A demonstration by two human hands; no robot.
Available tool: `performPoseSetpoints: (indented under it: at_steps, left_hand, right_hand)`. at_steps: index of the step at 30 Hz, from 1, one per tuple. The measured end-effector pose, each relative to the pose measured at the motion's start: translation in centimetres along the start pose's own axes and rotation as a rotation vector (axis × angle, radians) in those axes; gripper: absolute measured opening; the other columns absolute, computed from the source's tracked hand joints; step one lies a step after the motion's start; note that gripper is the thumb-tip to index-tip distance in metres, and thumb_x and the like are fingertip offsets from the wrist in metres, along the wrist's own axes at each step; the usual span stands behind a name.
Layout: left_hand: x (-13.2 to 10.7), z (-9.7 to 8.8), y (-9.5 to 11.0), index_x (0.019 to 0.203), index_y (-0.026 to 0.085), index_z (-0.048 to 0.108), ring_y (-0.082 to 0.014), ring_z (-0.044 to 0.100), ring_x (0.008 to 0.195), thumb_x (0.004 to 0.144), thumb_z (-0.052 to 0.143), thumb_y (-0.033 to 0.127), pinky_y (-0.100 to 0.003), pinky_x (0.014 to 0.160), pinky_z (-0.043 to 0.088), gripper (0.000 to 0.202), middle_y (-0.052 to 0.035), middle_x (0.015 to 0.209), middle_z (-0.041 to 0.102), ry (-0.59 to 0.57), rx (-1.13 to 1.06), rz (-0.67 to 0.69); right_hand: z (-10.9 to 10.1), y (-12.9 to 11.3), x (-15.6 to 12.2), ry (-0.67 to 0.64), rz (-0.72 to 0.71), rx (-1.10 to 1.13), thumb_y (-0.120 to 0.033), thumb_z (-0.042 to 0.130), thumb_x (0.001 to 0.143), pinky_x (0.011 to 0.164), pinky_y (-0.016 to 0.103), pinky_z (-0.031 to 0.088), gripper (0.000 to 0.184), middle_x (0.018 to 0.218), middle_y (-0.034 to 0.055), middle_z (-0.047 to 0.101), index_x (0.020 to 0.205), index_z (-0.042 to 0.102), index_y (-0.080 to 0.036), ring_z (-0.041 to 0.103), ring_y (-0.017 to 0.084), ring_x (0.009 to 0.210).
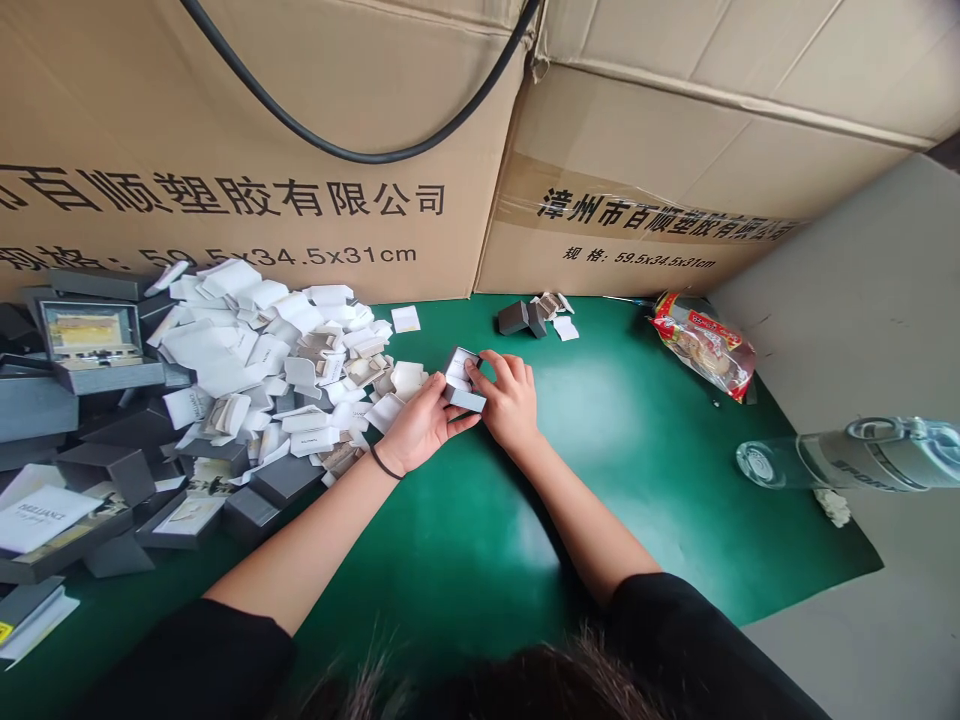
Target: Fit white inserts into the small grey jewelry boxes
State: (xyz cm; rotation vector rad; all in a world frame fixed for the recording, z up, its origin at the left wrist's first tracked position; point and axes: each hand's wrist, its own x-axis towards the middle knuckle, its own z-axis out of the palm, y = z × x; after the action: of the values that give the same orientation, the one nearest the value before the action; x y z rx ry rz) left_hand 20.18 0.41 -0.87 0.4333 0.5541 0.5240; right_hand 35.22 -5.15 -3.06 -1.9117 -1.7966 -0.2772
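Note:
A small grey jewellery box (465, 398) with a white lining is held up over the green table, its lid raised. My left hand (414, 428), with a dark band at the wrist, grips it from the left and below. From the right, my right hand (513, 400) closes on the same box, fingers bent over its edge and thumb at the white inside. Just left of my hands lies a big heap of white folded card inserts (255, 340). Beyond the box, two small dark grey boxes (521, 318) sit by a few beige inserts (553, 303).
Dark grey boxes (112, 460), some open, pile up on the left. Large cardboard cartons (360, 90) line the back, with a black cable (360, 155) hanging before them. At right are a red-and-clear food packet (705, 345) and a clear bottle (847, 455) lying sideways in view.

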Motion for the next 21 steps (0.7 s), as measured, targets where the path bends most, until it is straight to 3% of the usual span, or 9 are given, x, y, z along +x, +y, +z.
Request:
performPoseSetpoints:
  at_steps: [3,6,9,12,16,19,21]
  left_hand:
    - [0.0,-0.1,0.2,0.108,0.016,0.061,-0.0142,0.068,0.079,0.093,0.048,0.032,-0.030,0.075,0.058,0.026,-0.0055,0.096,0.069,-0.005,-0.064,-0.033]
    - [-0.1,0.0,0.6,0.107,0.012,0.062,-0.0153,0.068,0.077,0.094,0.042,0.035,-0.027,0.071,0.057,0.032,-0.0082,0.091,0.070,-0.022,-0.145,-0.069]
    - [-0.3,0.1,0.8,0.106,0.009,0.062,-0.0174,0.068,0.077,0.094,0.039,0.035,-0.026,0.066,0.057,0.037,-0.0111,0.090,0.071,-0.046,-0.166,-0.056]
    - [-0.6,0.3,0.7,0.105,0.008,0.062,-0.0174,0.068,0.075,0.093,0.039,0.035,-0.025,0.063,0.056,0.038,-0.0116,0.089,0.070,-0.033,-0.173,-0.016]
    - [-1.2,1.1,2.0,0.108,0.009,0.060,-0.0160,0.067,0.073,0.093,0.039,0.036,-0.024,0.063,0.056,0.037,-0.0113,0.089,0.069,0.019,-0.216,0.032]
    - [-2.3,2.2,5.1,0.112,0.007,0.057,-0.0143,0.066,0.075,0.094,0.038,0.037,-0.021,0.063,0.055,0.040,-0.0116,0.089,0.067,0.071,-0.300,0.009]
    - [-3.4,2.6,7.7,0.116,0.008,0.055,-0.0145,0.065,0.075,0.094,0.038,0.035,-0.021,0.061,0.055,0.039,-0.0110,0.090,0.067,0.116,-0.305,0.067]
  right_hand:
    - [0.1,-0.1,0.0,0.035,-0.003,0.065,-0.017,0.047,0.090,0.087,0.043,0.043,0.035,0.129,0.0073,0.054,0.119,0.060,-0.032,0.050,0.026,0.110]
    - [0.1,-0.4,-0.2,0.164,-0.014,0.207,-0.017,0.043,0.090,0.089,0.043,0.045,0.036,0.125,0.0067,0.057,0.117,0.061,-0.032,0.052,0.025,0.109]
    - [0.0,-0.8,-0.4,0.308,0.019,0.341,-0.014,0.038,0.089,0.087,0.040,0.048,0.038,0.112,0.0069,0.063,0.114,0.062,-0.028,0.056,0.022,0.101]
    - [0.1,-1.0,-0.2,0.338,0.093,0.439,-0.013,0.034,0.088,0.080,0.037,0.050,0.036,0.098,0.0069,0.066,0.105,0.064,-0.024,0.059,0.019,0.091]
    - [0.6,-0.7,0.2,0.224,0.162,0.521,-0.013,0.034,0.087,0.076,0.032,0.050,0.032,0.087,0.0054,0.066,0.094,0.064,-0.021,0.060,0.017,0.083]
    - [0.9,-0.8,0.4,0.035,0.104,0.504,-0.013,0.035,0.087,0.076,0.030,0.049,0.032,0.088,0.0044,0.068,0.092,0.065,-0.021,0.060,0.017,0.084]
    - [0.9,-1.5,0.5,-0.044,0.098,0.465,-0.015,0.037,0.088,0.077,0.031,0.048,0.031,0.095,0.0046,0.068,0.097,0.066,-0.022,0.059,0.018,0.087]
